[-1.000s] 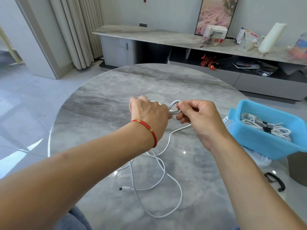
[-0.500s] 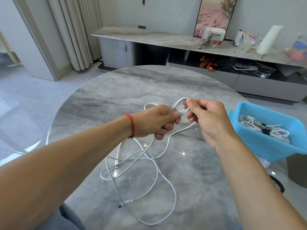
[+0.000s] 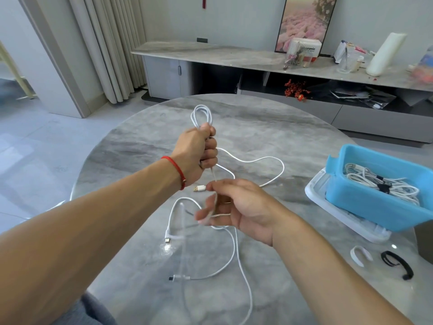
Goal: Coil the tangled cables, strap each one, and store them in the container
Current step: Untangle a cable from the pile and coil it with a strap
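The white cable (image 3: pixel 248 160) sprawls across the middle of the frame on the round marble table (image 3: pixel 269 127), part gathered and part loose. Its gathered loops (image 3: pixel 202 114) stand up out of the left hand (image 3: pixel 196 156), which is fisted tight around them just above centre. A strand drops from that fist to the right hand (image 3: pixel 236 205) just below, whose thumb and forefinger pinch it, the other fingers blurred but curled about the same strand. A gold USB plug (image 3: pixel 199 188) shows between the two hands; two smaller plug ends (image 3: pixel 174 277) lie in the lower middle among slack curves.

The cable looks light, thin and limp, with a smooth jacket likely to slip, so loops will spring apart unless held at their crossing point; running slack through the fingers well clear of the plugs seems the safest hold.

At right, the blue container (image 3: pixel 365 202) holds already strapped coils (image 3: pixel 382 184) and rests on a white lid (image 3: pixel 328 202). Below it lie a white strap (image 3: pixel 359 254) and a black strap (image 3: pixel 396 263).
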{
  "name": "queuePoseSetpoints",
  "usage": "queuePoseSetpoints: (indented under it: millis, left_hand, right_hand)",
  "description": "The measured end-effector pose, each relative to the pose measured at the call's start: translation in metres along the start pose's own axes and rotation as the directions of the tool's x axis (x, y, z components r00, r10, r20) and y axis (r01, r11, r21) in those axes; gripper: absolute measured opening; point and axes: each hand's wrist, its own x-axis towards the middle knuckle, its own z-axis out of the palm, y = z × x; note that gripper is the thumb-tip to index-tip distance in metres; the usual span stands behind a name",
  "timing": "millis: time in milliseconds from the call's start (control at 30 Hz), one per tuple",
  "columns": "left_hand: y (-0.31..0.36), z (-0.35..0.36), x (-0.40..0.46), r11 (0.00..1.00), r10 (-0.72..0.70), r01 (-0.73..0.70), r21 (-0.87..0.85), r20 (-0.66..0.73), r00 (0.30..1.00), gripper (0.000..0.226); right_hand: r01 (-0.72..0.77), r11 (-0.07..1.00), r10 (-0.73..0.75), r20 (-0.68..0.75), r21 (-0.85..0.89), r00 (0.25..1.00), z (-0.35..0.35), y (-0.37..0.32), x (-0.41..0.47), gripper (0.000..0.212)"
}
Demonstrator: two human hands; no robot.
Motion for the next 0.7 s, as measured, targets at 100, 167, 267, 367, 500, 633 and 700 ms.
queuePoseSetpoints:
  millis: [100,167,267,367,500,633,700]
  left_hand:
    - [0.001,-0.011,0.005,0.957,0.153,-0.121,0.265,-0.101,0.983,0.033]
    - [-0.002,-0.016,0.008,0.873,0.197,-0.135,0.468,-0.085,0.977,0.032]
    - [-0.011,-0.013,0.005,0.783,0.064,-0.067,0.619,0.027,0.998,0.032]
    - [-0.021,-0.007,-0.002,0.767,-0.117,-0.014,0.642,0.162,0.980,0.036]
    - [-0.030,0.000,-0.011,0.788,-0.250,0.018,0.615,0.293,0.923,0.048]
    - [-0.028,-0.001,-0.014,0.818,-0.391,0.174,0.549,0.307,0.868,0.054]
    - [-0.027,-0.002,-0.015,0.790,-0.439,0.213,0.576,0.287,0.851,0.059]
  right_hand:
    - [0.072,0.926,-0.136,-0.149,-0.371,0.979,-0.005,0.000,-0.003,0.017]
    - [0.131,0.596,-0.346,-0.105,-0.792,0.932,-0.009,-0.006,-0.009,0.021]
    - [0.198,0.153,-0.513,0.093,-0.968,0.853,-0.011,-0.013,-0.014,0.023]
    - [0.196,0.085,-0.609,0.105,-0.977,0.786,-0.019,-0.018,-0.015,0.025]
    - [0.208,0.118,-0.644,0.084,-0.971,0.761,-0.022,-0.020,-0.015,0.024]
    - [0.090,0.091,-0.659,0.008,-0.992,0.752,-0.025,-0.023,-0.013,0.030]
    - [0.085,0.097,-0.677,-0.003,-0.992,0.736,-0.028,-0.024,-0.014,0.034]
